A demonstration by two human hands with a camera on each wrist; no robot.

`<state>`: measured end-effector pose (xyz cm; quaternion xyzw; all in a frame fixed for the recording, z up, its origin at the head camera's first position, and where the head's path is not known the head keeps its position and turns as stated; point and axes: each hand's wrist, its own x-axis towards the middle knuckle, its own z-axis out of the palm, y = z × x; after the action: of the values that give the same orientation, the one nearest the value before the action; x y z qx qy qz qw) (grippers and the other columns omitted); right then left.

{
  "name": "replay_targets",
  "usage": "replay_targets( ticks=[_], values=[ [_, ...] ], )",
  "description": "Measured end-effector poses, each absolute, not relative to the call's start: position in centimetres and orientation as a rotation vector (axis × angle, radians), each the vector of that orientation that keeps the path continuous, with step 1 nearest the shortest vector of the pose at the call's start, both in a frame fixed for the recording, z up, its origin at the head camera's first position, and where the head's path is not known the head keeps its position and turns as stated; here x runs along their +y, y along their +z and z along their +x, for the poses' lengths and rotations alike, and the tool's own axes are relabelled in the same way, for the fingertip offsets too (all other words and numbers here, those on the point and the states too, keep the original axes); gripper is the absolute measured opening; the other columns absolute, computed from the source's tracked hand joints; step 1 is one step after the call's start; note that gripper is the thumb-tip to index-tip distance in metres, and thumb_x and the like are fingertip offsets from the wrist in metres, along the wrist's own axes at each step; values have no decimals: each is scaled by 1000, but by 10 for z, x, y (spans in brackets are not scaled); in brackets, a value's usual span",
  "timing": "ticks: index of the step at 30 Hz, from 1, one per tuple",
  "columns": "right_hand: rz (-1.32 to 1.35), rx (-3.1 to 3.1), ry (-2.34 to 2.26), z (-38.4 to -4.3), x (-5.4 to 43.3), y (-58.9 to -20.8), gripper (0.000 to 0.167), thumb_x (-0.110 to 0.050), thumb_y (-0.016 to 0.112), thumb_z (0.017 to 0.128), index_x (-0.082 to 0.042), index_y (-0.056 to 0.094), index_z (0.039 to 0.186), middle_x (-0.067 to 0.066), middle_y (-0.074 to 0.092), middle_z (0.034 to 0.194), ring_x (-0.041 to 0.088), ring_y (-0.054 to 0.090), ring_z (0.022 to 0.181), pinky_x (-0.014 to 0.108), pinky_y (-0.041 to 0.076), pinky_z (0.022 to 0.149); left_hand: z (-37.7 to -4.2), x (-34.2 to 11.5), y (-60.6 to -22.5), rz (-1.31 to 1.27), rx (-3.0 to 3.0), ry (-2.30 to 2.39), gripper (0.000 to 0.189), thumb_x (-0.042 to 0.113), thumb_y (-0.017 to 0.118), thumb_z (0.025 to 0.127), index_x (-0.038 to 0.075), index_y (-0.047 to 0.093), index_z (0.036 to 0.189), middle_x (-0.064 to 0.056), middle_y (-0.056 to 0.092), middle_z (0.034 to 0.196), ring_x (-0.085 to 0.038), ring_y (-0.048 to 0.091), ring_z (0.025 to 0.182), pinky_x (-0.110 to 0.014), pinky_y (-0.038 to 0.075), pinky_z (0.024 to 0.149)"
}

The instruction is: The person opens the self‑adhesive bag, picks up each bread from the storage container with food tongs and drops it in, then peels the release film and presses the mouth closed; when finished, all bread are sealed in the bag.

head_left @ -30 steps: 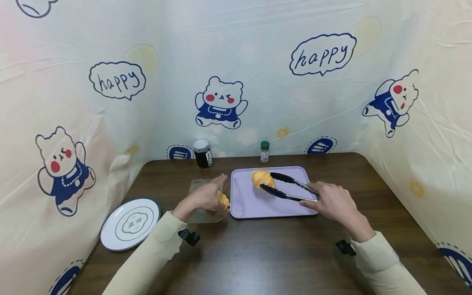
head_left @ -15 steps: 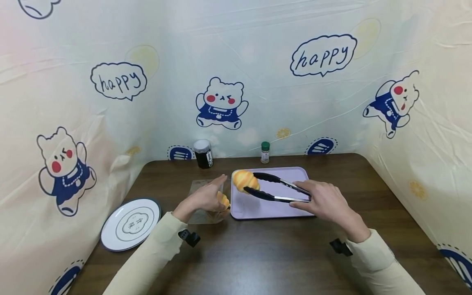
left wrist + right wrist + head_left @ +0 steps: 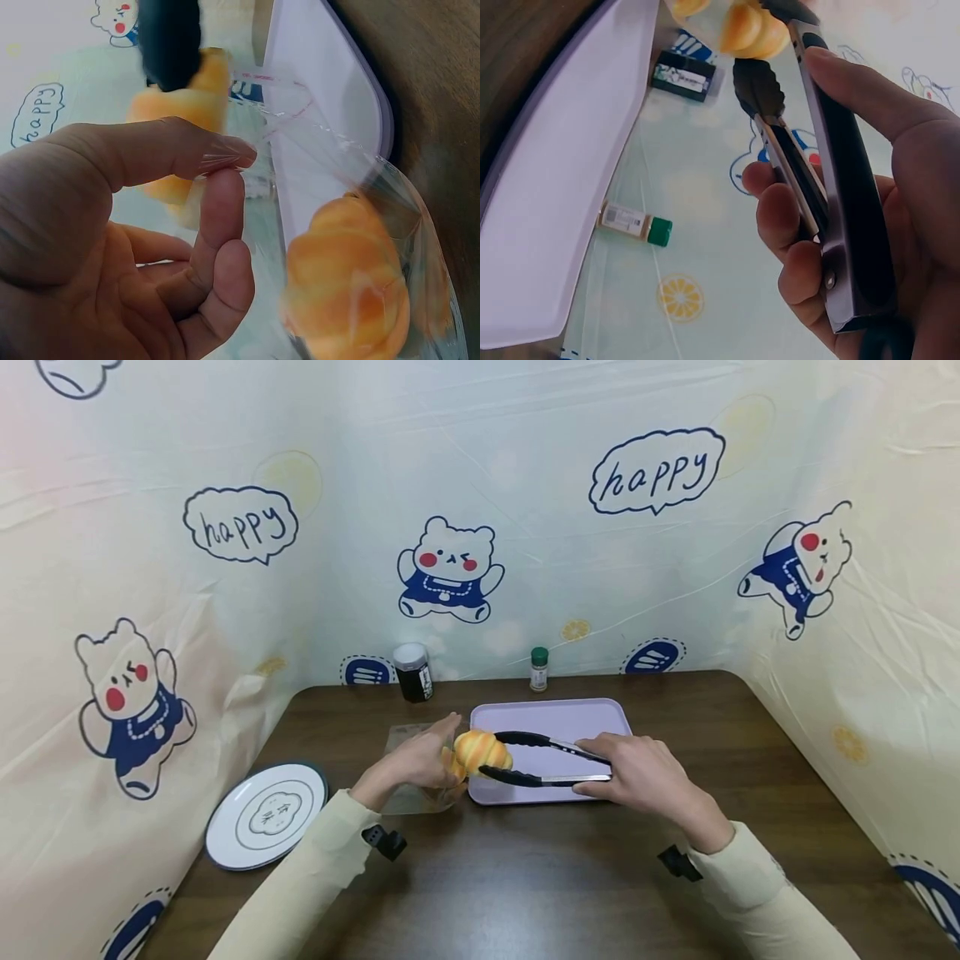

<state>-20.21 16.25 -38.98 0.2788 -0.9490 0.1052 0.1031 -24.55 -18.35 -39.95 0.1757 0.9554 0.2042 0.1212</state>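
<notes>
In the head view my right hand (image 3: 648, 777) grips black-tipped metal tongs (image 3: 558, 781). Between the tong tips is a small golden croissant-shaped bread roll (image 3: 478, 750), held above the left edge of the lilac tray (image 3: 555, 718). My left hand (image 3: 412, 760) lies just left of it and pinches the edge of a clear plastic bag (image 3: 360, 161) between thumb and forefinger, as the left wrist view shows. A second roll (image 3: 349, 285) is inside the bag. In that view the tonged roll (image 3: 180, 105) hangs behind my thumb; whether it is within the bag mouth I cannot tell.
A white plate (image 3: 266, 817) with a drawn pattern lies at the left table edge. At the back stand a black jar (image 3: 412, 672) with a grey lid and a small green-capped bottle (image 3: 538, 670). A printed cloth (image 3: 480, 468) surrounds the wooden table (image 3: 510, 877).
My right hand has carried the roll in the tongs leftward from the middle of the tray to the bag beside my left hand. The left hand has stayed in place.
</notes>
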Motion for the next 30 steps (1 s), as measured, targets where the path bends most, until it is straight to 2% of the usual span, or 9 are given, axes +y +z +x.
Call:
replay_targets(
  ticks=[5,11,16,20,23,26,30],
  values=[
    [853,-2792,237,-203,153,-392,60,-57,79,76,-19,71,123,-2,73,105,14,67,78,28,48,54,-245,-183,-398,548,2797,619,106,10,83,73,4,21,158,-15,19,167,-39,41,142,-54,44,109],
    [863,-2792,221,-203,142,-391,60,-57,79,76,-19,72,122,-3,74,104,14,66,76,28,48,54,-246,-181,-398,614,2770,619,107,9,85,72,5,21,159,-14,21,166,-37,42,142,-53,44,109],
    [842,-2827,232,-205,136,-390,59,-57,78,77,-18,72,122,-1,74,104,16,65,74,30,48,54,-245,-183,-398,729,2787,577,106,9,85,68,0,26,156,-20,30,162,-38,48,137,-53,44,109],
    [848,-2832,211,-207,134,-391,60,-57,78,77,-18,72,122,-1,74,103,14,62,69,29,47,54,-245,-182,-397,755,2779,579,107,8,84,67,0,25,156,-21,30,162,-35,53,130,-49,49,104],
    [896,-2794,182,-208,132,-392,61,-59,78,77,-19,71,122,-2,73,103,11,60,66,28,47,56,-244,-181,-395,683,2766,617,108,1,81,67,3,23,158,-18,25,164,-28,55,121,-42,53,91],
    [928,-2763,158,-209,129,-391,61,-59,78,77,-19,71,123,-2,73,102,9,55,62,25,43,53,-244,-180,-394,612,2766,640,108,-5,77,66,6,22,159,-14,23,166,-25,54,115,-36,52,81],
    [920,-2785,175,-210,126,-391,60,-58,78,78,-18,71,123,0,73,102,9,49,58,22,37,48,-242,-177,-396,592,2796,585,110,4,82,66,9,23,159,-11,25,166,-27,52,129,-42,52,95]
  ],
)
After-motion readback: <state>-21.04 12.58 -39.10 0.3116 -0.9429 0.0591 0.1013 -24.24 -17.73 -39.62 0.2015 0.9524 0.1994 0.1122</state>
